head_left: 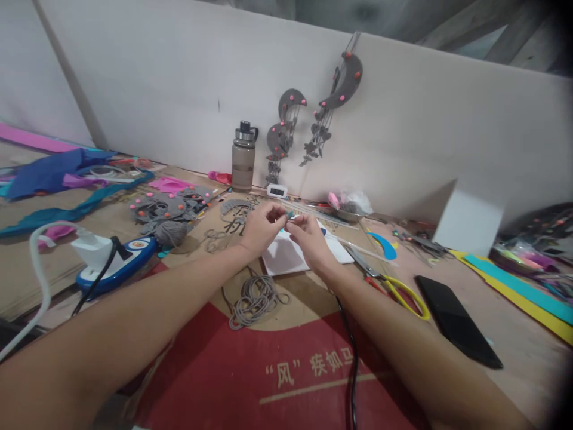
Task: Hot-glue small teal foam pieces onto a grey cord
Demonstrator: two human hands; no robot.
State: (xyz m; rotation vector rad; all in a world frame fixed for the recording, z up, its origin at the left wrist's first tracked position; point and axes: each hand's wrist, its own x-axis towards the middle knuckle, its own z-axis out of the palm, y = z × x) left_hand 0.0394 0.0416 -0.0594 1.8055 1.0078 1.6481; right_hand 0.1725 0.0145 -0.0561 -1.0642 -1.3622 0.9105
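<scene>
Small teal piece [290, 216], too tiny to ID, pinched between both hands above white sheet [286, 255] mid-surface. Left hand [262, 227] and right hand [308, 236] fingers closed on it, tips touching. Grey cord coil [255, 298] just below; scissors [394, 286] and phone [456, 319] to the right. Bare cardboard surface [286, 376] near front edge.

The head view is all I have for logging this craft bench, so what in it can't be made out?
- Small piece pinched between left hand and right hand: too small, covered by fingertips.
- White display by the water bottle: readout too small.
- Right edge beyond the yellow strips: dark, blurred.
- White sheet: partly hidden by hands.
</scene>
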